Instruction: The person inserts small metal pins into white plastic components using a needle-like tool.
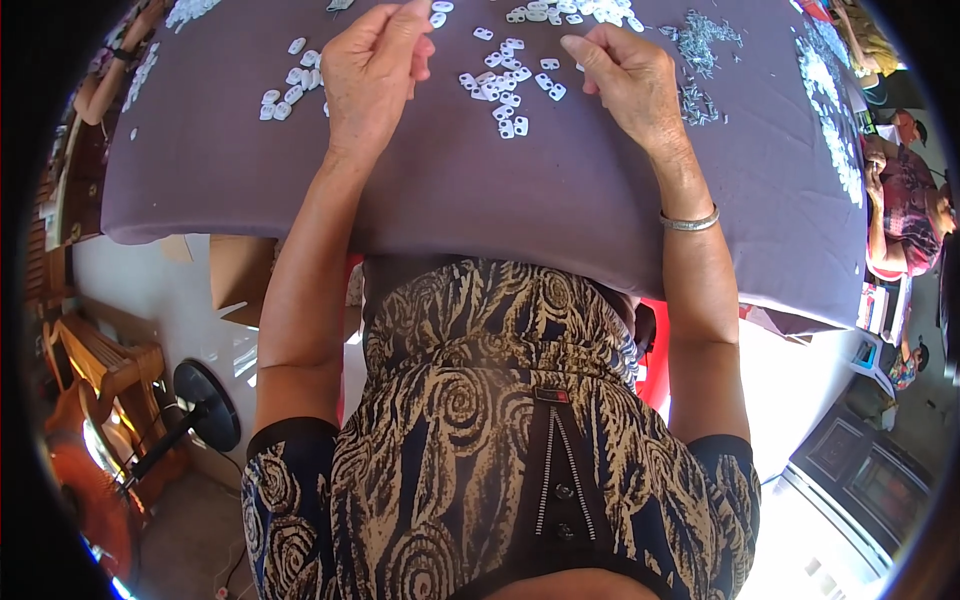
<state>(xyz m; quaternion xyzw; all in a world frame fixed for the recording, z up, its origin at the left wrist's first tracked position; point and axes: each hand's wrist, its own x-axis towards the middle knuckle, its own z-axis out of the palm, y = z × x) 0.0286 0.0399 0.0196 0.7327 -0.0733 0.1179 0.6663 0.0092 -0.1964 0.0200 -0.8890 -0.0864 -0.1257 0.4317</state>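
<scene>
At the far left, the arm of another person (pixel 97 100) with a dark band rests near the edge of the counter (pixel 470 200), which is covered by a dark purplish cloth. Lower on this side, a black fan (pixel 207 405) stands beside the counter. Next, a loose group of small white oval pieces (pixel 293 95) lies on the cloth, just left of the left hand (pixel 375 60). This hand is raised at the upper edge, its fingers curled and its thumb close to the index finger; I cannot tell if its grip has hold of something. Between the two hands, a scattered group of white pieces with two holes (pixel 492 80) lies on the cloth. The right hand (pixel 632 80) is half closed, with the thumb pointing left; its fingertips are partly hidden, so I cannot tell what its grip holds. A silver bracelet (pixel 690 222) is around this wrist. Just to the right is a pile of thin metal parts (pixel 705 45), and near the right edge a long heap of white pieces (pixel 835 125).
</scene>
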